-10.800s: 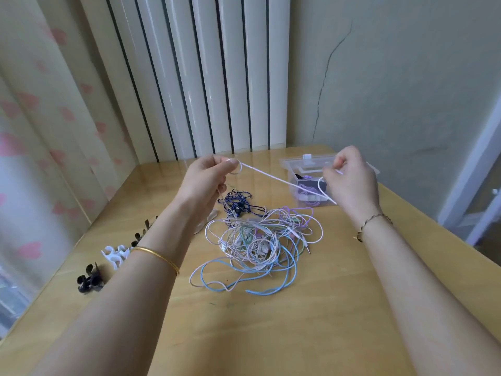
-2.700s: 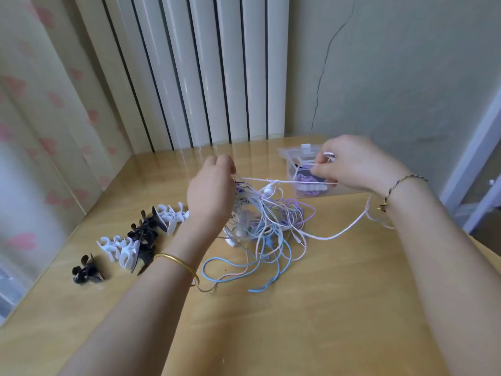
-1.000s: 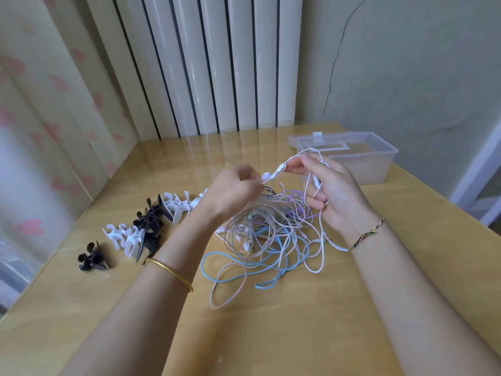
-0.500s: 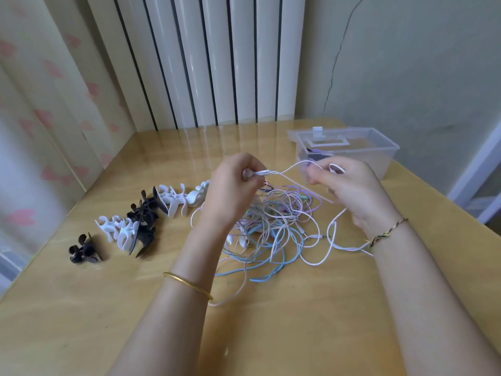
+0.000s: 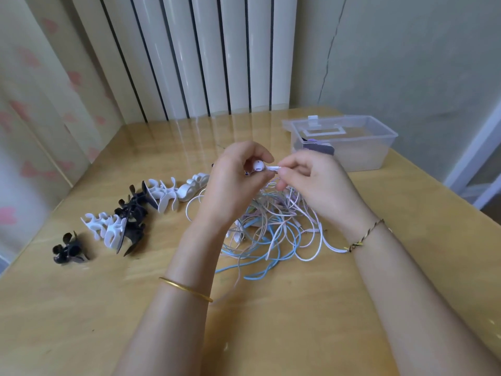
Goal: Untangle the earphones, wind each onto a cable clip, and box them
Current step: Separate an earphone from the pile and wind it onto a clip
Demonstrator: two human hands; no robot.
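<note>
Hands closer, left hand [image 5: 233, 183] and right hand [image 5: 317, 186] pinch white earbud [image 5: 259, 166], above wooden table [image 5: 298, 327]

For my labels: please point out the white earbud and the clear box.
white earbud [image 5: 259, 166]: head view, on its rounded bud.
clear box [image 5: 363, 156]: head view, on its front wall.

Left hand [image 5: 233, 183] and right hand [image 5: 318, 184] close together, fingers [image 5: 296, 164] curled.

White earbud [image 5: 259, 165]; black-and-white cable clips [image 5: 127, 215].
</note>
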